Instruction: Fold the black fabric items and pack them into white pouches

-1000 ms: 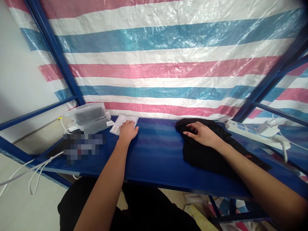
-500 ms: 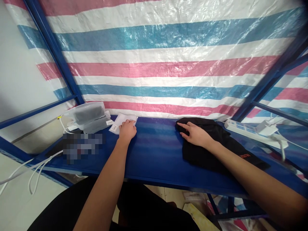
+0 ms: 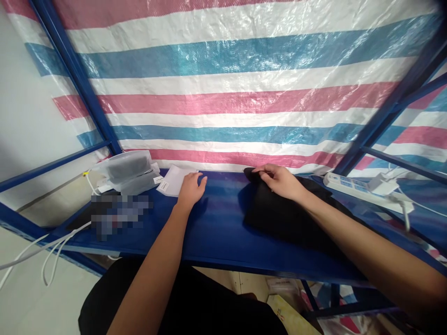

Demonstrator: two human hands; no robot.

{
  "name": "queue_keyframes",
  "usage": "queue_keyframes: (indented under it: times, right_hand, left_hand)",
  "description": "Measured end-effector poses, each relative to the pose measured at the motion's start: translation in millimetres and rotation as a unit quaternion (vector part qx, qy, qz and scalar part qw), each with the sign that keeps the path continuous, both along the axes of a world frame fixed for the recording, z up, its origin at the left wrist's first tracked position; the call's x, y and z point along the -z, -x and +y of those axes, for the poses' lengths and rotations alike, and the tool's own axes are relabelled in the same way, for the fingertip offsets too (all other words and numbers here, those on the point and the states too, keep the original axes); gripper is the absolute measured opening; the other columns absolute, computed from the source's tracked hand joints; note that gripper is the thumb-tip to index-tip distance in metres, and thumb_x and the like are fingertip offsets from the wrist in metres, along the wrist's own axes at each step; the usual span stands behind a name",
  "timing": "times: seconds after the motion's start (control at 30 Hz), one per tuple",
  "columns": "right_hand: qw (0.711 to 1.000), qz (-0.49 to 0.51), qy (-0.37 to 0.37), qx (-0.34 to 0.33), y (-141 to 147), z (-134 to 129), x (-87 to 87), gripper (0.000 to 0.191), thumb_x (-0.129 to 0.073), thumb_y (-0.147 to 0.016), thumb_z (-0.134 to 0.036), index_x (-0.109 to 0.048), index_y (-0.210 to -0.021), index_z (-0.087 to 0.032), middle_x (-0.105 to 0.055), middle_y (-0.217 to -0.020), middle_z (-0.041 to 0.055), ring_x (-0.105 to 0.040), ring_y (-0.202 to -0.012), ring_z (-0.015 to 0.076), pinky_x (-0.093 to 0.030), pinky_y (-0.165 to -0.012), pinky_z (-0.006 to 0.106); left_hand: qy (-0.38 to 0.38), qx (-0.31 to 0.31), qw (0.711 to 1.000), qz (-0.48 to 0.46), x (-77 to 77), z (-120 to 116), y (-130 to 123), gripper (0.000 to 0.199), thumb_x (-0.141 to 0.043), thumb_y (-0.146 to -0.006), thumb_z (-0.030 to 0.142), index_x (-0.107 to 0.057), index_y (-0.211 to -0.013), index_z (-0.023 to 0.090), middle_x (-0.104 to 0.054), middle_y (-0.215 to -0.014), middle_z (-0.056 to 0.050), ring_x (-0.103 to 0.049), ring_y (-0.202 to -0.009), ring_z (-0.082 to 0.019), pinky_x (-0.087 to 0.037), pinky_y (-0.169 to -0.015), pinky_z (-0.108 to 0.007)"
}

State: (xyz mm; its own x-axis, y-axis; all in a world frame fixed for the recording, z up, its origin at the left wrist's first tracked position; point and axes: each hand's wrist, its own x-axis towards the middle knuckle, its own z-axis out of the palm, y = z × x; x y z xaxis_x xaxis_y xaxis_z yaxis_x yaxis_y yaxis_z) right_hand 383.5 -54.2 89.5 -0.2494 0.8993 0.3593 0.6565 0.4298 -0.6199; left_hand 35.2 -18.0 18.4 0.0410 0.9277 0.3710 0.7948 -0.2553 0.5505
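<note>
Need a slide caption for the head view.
Right hand pinching black garment, left hand at labelled white packet, blue shelf beneath.

Matt cloth (image 3: 282, 218), glossy metal shelf (image 3: 216, 223), shiny plastic sheeting (image 3: 226, 56)

Right hand (image 3: 281, 182) now pinches the edge of the black cloth (image 3: 279, 217) facing the white packet (image 3: 172, 179); fingers were spread before. Cloth's pulled closer to packet. Left hand (image 3: 191, 190) shifted to packet's right edge, thumb opened out.
</note>
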Motion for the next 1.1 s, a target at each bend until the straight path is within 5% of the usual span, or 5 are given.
queue_keyframes:
  times: [0.2, 0.4, 0.63, 0.93, 1.1]
  right_hand:
    - [0.947, 0.058, 0.187, -0.254, 41.5, 12.8, -7.9, 0.061, -0.068, -0.103, -0.055, -0.062, -0.153, -0.021, -0.078, -0.125, 0.0132, -0.078, -0.105, 0.0254, -0.066, -0.088, 0.042]
    - [0.985, -0.168, 0.004, -0.031, 21.0, 43.0, 15.6, 0.042, -0.068, -0.104, -0.047, -0.075, -0.137, -0.021, -0.079, -0.128, 0.0155, -0.075, -0.114, 0.0324, -0.059, -0.104, 0.045]
    - [0.958, -0.261, 0.094, 0.076, 3.6, 69.2, 36.5, 0.063, -0.052, -0.108, -0.067, -0.070, -0.137, -0.014, -0.080, -0.118, 0.0212, -0.077, -0.110, 0.0384, -0.058, -0.093, 0.045]
    - [0.984, -0.131, 0.122, 0.010, -1.6, 77.5, 43.3, 0.052, -0.076, -0.099, -0.050, -0.065, -0.140, -0.019, -0.073, -0.088, 0.0022, -0.069, -0.077, 0.0198, -0.054, -0.074, 0.031]
    - [0.989, 0.008, 0.147, 0.018, 3.8, 80.2, 51.2, 0.035, -0.078, -0.094, -0.026, -0.060, -0.124, -0.022, -0.060, -0.081, -0.0049, -0.059, -0.060, 0.0113, -0.055, -0.059, 0.025]
  left_hand:
    - [0.176, 0.181, 0.939, -0.232, -1.7, -6.1, -8.1, 0.076, -0.063, -0.106, 0.061, -0.045, -0.170, 0.026, -0.071, -0.150, -0.014, -0.070, -0.136, -0.031, -0.057, -0.111, -0.042]
    - [0.140, 0.150, 0.960, -0.188, 3.4, 0.6, -0.3, 0.085, -0.072, -0.095, 0.024, -0.041, -0.173, 0.029, -0.050, -0.172, -0.013, -0.065, -0.140, -0.031, -0.056, -0.116, -0.044]
    - [-0.036, 0.047, 0.998, 0.027, -5.5, -6.4, 1.6, 0.066, -0.064, -0.095, 0.014, -0.056, -0.161, 0.016, -0.049, -0.168, -0.015, -0.050, -0.151, -0.033, -0.040, -0.131, -0.046]
    - [-0.015, 0.296, 0.948, 0.119, -28.4, -128.2, -113.7, 0.060, -0.063, -0.103, 0.070, -0.074, -0.141, 0.026, -0.069, -0.118, -0.012, -0.067, -0.110, -0.031, -0.057, -0.096, -0.044]
    - [0.011, 0.293, 0.942, 0.163, -4.7, -167.5, -132.1, 0.025, -0.066, -0.103, 0.033, -0.079, -0.122, 0.024, -0.067, -0.114, -0.013, -0.064, -0.108, -0.031, -0.060, -0.087, -0.044]
